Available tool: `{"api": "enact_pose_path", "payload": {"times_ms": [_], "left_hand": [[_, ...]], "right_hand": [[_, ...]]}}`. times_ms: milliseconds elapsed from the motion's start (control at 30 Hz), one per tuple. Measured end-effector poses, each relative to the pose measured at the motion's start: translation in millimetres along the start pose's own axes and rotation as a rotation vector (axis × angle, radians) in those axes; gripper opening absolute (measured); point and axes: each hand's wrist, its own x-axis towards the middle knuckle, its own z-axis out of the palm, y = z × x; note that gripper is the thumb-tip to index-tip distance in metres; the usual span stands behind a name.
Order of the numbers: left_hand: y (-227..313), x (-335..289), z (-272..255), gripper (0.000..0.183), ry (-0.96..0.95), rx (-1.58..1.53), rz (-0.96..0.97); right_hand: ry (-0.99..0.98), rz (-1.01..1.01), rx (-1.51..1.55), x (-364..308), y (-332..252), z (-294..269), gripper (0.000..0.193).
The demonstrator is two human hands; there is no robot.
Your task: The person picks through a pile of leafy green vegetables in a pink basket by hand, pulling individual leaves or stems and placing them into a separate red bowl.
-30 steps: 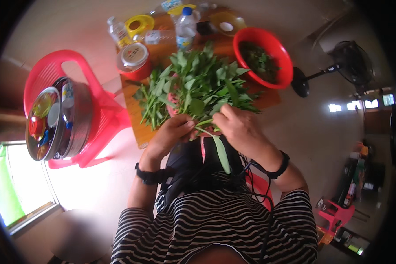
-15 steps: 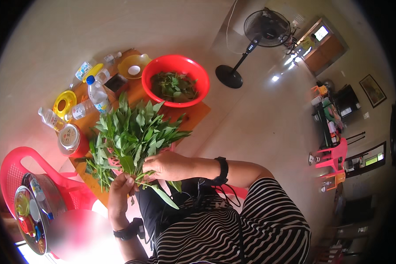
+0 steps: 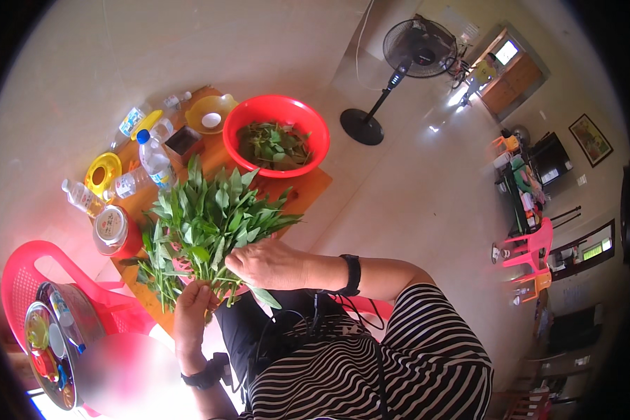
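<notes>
A big bunch of leafy green vegetables with long pointed leaves and pale stems lies over the near end of the wooden table. Part of a pink basket shows beneath them. Thumb and fingers of my left hand are pinched on the stem ends at the near side of the bunch. Just to the right, my right hand is closed on the greens, its back toward me; its fingertips are partly hidden. One long leaf hangs below my right hand. Beyond the bunch, a red basin holds loose green leaves.
Plastic bottles, a red-sided jar and a yellow bowl crowd the table's left and far parts. A pink chair bears a metal pot at left. A black fan stands beyond; a person is near the doorway.
My right hand has shifted slightly left and its fingers have closed more over the greens. The long leaf beneath has moved up toward that hand. The person by the doorway has come further into view.
</notes>
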Motion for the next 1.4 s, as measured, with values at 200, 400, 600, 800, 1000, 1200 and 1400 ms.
{"api": "enact_pose_path", "payload": {"times_ms": [200,400,600,800,1000,1200,1400], "left_hand": [[0,-3,-3,0.013,0.068,0.067,0.088],[-13,-4,-8,0.011,0.147,-0.261,0.156],[-22,0,-12,0.013,-0.008,-0.624,0.238],[-28,2,-13,0.019,-0.089,-0.675,0.370],[-26,4,-15,0.018,-0.202,-0.734,0.405],[-28,5,-14,0.015,-0.233,-0.683,0.463],[-42,10,-15,0.010,-0.159,-0.552,0.426]], "right_hand": [[0.074,0.337,0.285,18,-3,0,0.019],[0.596,0.667,1.098,13,48,-25,0.021],[0.506,0.682,1.592,14,32,-32,0.016],[0.400,0.709,1.563,18,27,-43,0.018],[0.428,0.829,1.441,19,18,-46,0.016],[0.075,0.776,1.462,14,4,-48,0.025],[-0.438,0.592,1.494,24,-25,-53,0.031]]}}
